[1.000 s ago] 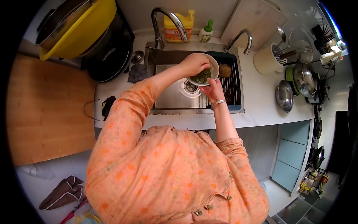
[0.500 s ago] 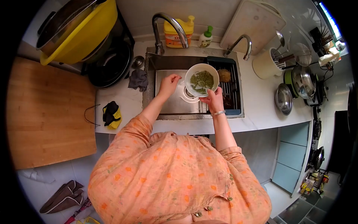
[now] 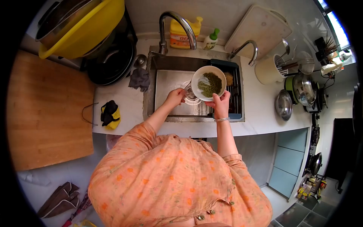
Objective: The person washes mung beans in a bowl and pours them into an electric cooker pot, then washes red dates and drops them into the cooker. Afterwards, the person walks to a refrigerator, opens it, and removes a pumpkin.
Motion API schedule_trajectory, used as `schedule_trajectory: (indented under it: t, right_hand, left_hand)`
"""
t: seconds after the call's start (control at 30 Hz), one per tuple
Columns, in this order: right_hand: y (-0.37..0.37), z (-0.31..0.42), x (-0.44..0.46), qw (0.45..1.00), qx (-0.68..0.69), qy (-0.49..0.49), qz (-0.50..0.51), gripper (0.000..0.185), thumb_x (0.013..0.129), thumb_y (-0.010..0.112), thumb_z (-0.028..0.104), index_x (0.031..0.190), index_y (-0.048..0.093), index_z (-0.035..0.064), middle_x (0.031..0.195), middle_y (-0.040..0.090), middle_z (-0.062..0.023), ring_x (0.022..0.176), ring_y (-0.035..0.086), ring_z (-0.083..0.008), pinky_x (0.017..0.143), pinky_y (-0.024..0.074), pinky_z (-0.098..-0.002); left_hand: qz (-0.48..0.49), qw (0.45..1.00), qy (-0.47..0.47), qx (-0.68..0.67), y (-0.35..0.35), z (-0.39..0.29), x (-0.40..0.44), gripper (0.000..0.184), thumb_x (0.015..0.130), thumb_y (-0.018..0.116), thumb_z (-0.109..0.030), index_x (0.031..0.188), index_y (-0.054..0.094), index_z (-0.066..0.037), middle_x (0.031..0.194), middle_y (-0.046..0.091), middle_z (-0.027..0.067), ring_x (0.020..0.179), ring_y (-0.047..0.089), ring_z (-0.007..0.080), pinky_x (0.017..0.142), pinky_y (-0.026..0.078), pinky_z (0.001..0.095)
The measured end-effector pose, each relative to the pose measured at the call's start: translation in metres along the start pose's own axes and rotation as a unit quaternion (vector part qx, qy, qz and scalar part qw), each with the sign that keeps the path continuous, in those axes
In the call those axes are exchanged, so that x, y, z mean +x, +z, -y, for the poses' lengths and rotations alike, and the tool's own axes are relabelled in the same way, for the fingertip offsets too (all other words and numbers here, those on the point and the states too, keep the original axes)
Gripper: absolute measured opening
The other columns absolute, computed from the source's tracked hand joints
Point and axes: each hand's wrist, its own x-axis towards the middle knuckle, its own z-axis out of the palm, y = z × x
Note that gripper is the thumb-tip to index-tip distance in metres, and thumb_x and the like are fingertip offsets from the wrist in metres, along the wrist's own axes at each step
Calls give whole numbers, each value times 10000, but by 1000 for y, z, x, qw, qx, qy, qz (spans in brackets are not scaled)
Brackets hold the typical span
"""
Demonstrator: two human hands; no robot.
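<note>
A white bowl [image 3: 194, 79] of small green beans [image 3: 211, 84], which look like mung beans, is tilted left over the sink [image 3: 166, 81]. My right hand [image 3: 220, 103] grips its near rim, thumb on top and fingers beneath. Clear water [image 3: 188, 89] appears to run off the bowl's left edge toward the drain. Just left of that water, my left hand [image 3: 176, 97] is loosely curled, thumb and fingers apart, with no object visible in it. Its fingertips are close to the stream; whether they touch it is unclear.
A tall faucet [image 3: 162, 34] arches over the sink, and a smaller faucet [image 3: 255, 51] stands at right. A dark drain rack [image 3: 236, 109] holding a brown scrubber [image 3: 228, 78] spans the sink's right side. A grey cloth [image 3: 140, 79] and metal bowl [image 3: 284, 102] flank the sink.
The bowl has shifted slightly right in view and tips left, with water now showing at its edge. My left hand has come lower and nearer to the bowl.
</note>
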Motion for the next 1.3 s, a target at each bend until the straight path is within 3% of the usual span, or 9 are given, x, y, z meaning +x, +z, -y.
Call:
schedule_trajectory:
  t: [0.17,0.23,0.33,0.6,0.73,0.93,1.03,1.13,1.3]
  right_hand:
    - [7,11,-4,1000,-20,-8,-15,401,782,520,8,1095,269,16,1113,387,-153,789,591,-248,542,573,-297]
    - [10,12,-6,998,-40,-33,-40,361,800,498,29,1092,287,20,1042,466,-138,729,598,-216,512,552,-282]
    - [12,9,-4,996,-48,-51,-50,368,798,503,29,1095,286,20,1041,466,-136,743,594,-212,519,555,-286]
    - [17,15,-13,993,-70,-73,-63,391,786,523,39,1098,288,29,1060,439,-136,793,579,-210,516,560,-290]
    - [19,21,-16,991,-72,-89,-69,388,783,525,38,1090,288,29,1073,417,-132,809,576,-214,528,568,-301]
    - [19,24,-19,989,-87,-101,-71,381,777,528,13,1075,291,30,1075,408,-131,843,567,-219,531,572,-295]
    - [22,24,-20,987,-77,-118,-75,383,775,527,4,1075,290,29,1069,407,-129,854,562,-217,534,572,-288]
    - [19,20,-18,982,-100,-143,-76,385,773,528,1,1075,290,27,1071,403,-128,865,558,-216,540,573,-286]
    - [22,23,-22,984,-94,-134,-75,393,771,531,-1,1078,285,25,1083,389,-126,883,554,-219,545,573,-285]
  left_hand:
    - [-3,999,17,-30,4,5,3,238,887,414,-217,887,583,-49,780,593,30,516,542,95,384,372,222]
    - [-6,999,25,-31,4,8,7,237,885,416,-214,872,582,-46,770,592,29,508,536,95,375,361,220]
    - [10,1000,-10,-25,3,9,12,235,894,417,-219,896,579,-49,816,598,30,533,520,84,400,364,208]
    - [-18,1000,-4,-22,6,16,17,235,889,434,-220,840,595,-56,744,588,13,507,492,80,379,313,221]
    - [-25,999,-16,-36,6,11,10,208,881,461,-200,822,591,-49,723,569,7,581,508,76,438,388,236]
    - [-34,998,-13,-51,8,9,6,187,881,476,-236,909,567,-76,777,564,2,578,522,84,434,395,230]
    - [-41,998,-10,-42,9,5,6,213,903,441,-232,995,562,-82,913,573,16,610,538,85,437,393,218]
    - [-33,996,8,-85,12,0,6,222,917,411,-205,1033,552,-79,965,564,23,678,557,92,501,418,209]
    - [30,955,36,-292,25,-26,-5,288,931,369,-178,1167,476,-52,1001,565,66,832,583,144,692,490,265]
